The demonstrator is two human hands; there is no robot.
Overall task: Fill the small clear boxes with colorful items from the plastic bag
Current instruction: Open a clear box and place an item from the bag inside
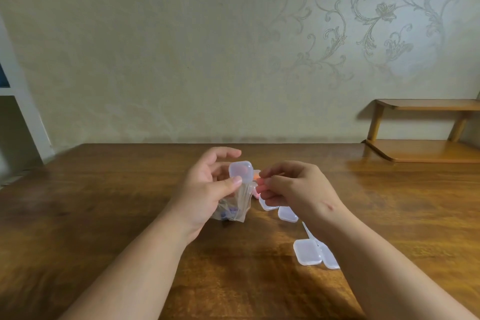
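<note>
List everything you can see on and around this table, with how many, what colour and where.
Small clear box: one, clear, something orange-pink inside, held up in the left hand.
Plastic bag: one, clear, bluish-purple items at the bottom, gripped by the left hand above the table.
Clear boxes: at least four more, clear, on the table under and near the right forearm.
Table: one, brown wood.
Wooden shelf: one, light brown, far right.
Wall: beige, floral pattern.
Left hand: holding box and bag.
Right hand: fingers pinched together beside the box.
</note>
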